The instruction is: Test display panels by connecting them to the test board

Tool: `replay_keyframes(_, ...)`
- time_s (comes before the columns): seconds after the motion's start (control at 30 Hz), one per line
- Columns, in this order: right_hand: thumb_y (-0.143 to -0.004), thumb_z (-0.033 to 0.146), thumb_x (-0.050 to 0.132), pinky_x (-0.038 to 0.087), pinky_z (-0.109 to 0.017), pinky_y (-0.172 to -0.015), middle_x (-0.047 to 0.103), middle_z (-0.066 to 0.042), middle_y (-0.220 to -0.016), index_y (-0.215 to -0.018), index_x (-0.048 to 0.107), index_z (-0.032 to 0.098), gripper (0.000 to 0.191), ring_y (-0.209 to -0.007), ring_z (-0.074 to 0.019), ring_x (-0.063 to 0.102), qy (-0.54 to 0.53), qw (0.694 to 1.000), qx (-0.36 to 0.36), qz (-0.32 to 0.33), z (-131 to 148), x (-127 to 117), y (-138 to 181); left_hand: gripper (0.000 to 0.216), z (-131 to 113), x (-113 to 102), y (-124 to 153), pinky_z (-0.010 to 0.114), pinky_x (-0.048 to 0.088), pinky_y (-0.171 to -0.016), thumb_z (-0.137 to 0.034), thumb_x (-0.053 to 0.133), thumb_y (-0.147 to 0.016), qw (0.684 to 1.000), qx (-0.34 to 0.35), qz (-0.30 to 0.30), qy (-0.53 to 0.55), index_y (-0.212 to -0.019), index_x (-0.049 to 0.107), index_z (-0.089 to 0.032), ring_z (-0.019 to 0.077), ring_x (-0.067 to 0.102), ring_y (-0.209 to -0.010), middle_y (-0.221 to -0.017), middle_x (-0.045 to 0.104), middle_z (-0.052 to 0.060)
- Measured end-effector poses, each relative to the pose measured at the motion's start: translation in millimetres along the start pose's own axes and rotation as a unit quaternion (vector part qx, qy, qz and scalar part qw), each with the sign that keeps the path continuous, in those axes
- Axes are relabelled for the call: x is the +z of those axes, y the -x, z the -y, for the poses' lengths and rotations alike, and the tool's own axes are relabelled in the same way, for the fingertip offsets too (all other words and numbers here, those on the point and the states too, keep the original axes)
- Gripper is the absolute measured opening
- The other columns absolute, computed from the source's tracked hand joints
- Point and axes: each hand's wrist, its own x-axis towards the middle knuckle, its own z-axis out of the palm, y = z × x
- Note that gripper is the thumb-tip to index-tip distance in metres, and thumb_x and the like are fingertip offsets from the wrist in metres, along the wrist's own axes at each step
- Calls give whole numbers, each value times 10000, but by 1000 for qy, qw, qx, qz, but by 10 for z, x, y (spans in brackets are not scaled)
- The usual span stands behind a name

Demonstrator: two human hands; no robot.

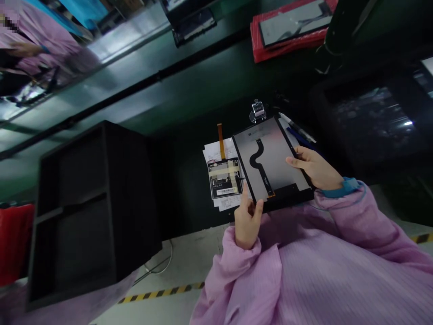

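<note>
A tablet screen panel (274, 158), grey-backed with a curved black flex cable (259, 162), is held tilted near the table's front edge. My right hand (314, 167) grips its right side, thumb on the back face. At the lower left corner, my left hand (248, 219) holds the panel's edge between thumb and fingers, the index finger stretched along the side. Just left of the panel lies a small circuit board unit (223, 178) with cream tape and an orange ribbon cable (221, 142), on white papers (209, 151).
A metal tally counter (259, 111) and pens (297, 127) lie behind the panel. A black divided box (91, 207) stands on the left. Red sleeves (259, 52) carry another panel (294, 22) at the back. Across the bench, a person in a pink smock (50, 34) works.
</note>
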Motion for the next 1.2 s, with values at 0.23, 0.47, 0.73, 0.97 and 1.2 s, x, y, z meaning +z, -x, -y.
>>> replay_keyframes(0.23,-710,503,746,490,-329,-707,661,-24,-844,-894,594,193,391,-780,-175,609,95,994,-41,-19,-5,11,-36,655,-22,-26,20,231,453,-609,-401,607,-914,991,26,13,-128,-1471,447,-97,114,526,-537,-601,541,-56)
replay_keyframes(0.47,-909,479,553,421,-342,-645,671,-103,-885,-944,607,162,324,-834,-266,623,568,810,-46,-139,76,96,89,538,46,48,1,241,456,-627,-296,584,-939,980,53,-1,-193,-1421,502,-71,123,552,-563,-628,582,-38)
replay_keyframes(0.73,-943,372,525,485,-380,-808,635,-157,-1105,-1162,577,99,354,-1035,-297,582,702,662,-263,-3,280,245,74,373,-226,-267,-93,204,447,-559,-284,565,-957,972,157,-17,-172,-1288,614,-120,89,510,-501,-608,557,-55)
replay_keyframes(0.97,-948,259,445,453,-384,-848,644,-136,-1105,-1085,618,119,261,-1026,-268,562,668,664,-336,14,530,441,-625,338,-482,-707,-1101,396,534,-876,-340,554,-952,919,225,-78,-316,-1236,604,-163,236,604,-980,-1068,657,105)
replay_keyframes(1.2,-914,242,436,489,-451,-886,594,-156,-1157,-1164,601,147,314,-1100,-307,520,582,717,-359,-133,378,306,-946,452,-246,-631,-1738,503,461,-1030,-329,549,-946,902,197,-77,-377,-1353,525,-131,319,526,-1203,-1297,587,168)
